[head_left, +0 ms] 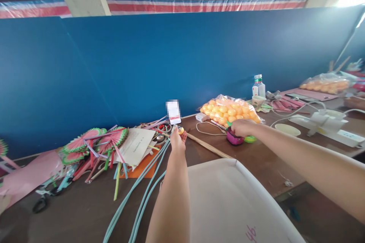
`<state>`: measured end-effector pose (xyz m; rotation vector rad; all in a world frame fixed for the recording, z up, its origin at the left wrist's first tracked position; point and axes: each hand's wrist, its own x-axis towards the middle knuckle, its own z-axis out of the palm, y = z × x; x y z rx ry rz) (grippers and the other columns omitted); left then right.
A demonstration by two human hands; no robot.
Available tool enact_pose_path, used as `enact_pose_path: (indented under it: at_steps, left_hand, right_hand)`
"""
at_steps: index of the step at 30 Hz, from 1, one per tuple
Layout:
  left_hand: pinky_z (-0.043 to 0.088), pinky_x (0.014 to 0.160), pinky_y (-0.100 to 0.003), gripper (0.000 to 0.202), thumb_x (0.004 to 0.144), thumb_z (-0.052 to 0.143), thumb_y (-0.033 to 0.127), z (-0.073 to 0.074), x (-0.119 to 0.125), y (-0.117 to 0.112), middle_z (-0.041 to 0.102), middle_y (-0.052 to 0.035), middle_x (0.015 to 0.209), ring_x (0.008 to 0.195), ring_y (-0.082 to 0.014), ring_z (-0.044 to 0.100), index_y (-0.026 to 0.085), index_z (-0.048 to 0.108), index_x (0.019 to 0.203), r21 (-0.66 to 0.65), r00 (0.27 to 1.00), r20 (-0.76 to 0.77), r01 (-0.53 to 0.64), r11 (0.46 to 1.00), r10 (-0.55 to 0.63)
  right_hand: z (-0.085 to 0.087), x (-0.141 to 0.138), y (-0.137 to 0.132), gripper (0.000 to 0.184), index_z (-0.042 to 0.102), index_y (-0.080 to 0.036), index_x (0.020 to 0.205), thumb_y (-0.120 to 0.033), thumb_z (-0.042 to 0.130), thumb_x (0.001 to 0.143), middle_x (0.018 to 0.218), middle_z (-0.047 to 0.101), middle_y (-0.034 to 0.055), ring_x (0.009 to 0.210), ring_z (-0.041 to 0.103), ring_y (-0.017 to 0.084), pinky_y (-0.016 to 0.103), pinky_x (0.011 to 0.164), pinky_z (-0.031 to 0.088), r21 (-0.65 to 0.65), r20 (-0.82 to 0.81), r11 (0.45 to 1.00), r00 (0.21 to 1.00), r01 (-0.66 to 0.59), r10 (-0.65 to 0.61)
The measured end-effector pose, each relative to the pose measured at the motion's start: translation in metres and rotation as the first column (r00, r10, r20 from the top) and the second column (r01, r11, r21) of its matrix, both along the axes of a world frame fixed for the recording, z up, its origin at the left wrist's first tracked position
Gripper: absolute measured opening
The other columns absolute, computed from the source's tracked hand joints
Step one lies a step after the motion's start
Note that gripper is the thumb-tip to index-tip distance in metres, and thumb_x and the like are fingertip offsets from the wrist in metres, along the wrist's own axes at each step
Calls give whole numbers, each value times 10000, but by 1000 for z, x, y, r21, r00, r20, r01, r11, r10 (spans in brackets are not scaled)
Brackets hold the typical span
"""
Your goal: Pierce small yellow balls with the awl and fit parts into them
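My left hand (pixel 178 141) is raised over the table, its fingers closed around a small orange ball (pixel 180 130) that has a shiny edge beside it. A metal spoon (pixel 159 138) lies just left of this hand. Over to the right, my right hand (pixel 240 127) curls at the top of a small purple pouch (pixel 234 139); its fingertips are partly hidden there. A flat bright-green object (pixel 250 139) rests against the pouch's right side. Behind it sits a clear bag of orange balls (pixel 228 109).
Paper fans (pixel 112 140), scissors (pixel 41 203) and papers (pixel 138 146) crowd the left side. Pale-blue cords (pixel 137 193) and a wooden stick (pixel 209 145) lie near my left arm. A white box (pixel 222 193) stands in front. Bottles (pixel 259 86) and a power strip (pixel 346 136) are rightward.
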<state>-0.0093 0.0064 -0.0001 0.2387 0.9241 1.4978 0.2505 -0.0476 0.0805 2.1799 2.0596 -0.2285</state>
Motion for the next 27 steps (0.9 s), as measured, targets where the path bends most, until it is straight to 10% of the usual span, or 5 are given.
enact_pose_path:
  at_steps: [27]
  left_hand:
    - [541,597,-219,176,873,592,312,-7,0,2,622,-59,757,603,-101,628,143,584,823,22,1000,10,18,1000,-18]
  right_hand:
    - [0,-4,3,110,597,-169,537,-61,577,534,527,531,33,566,550,196,293,568,379,-92,8,994,998,-54,55]
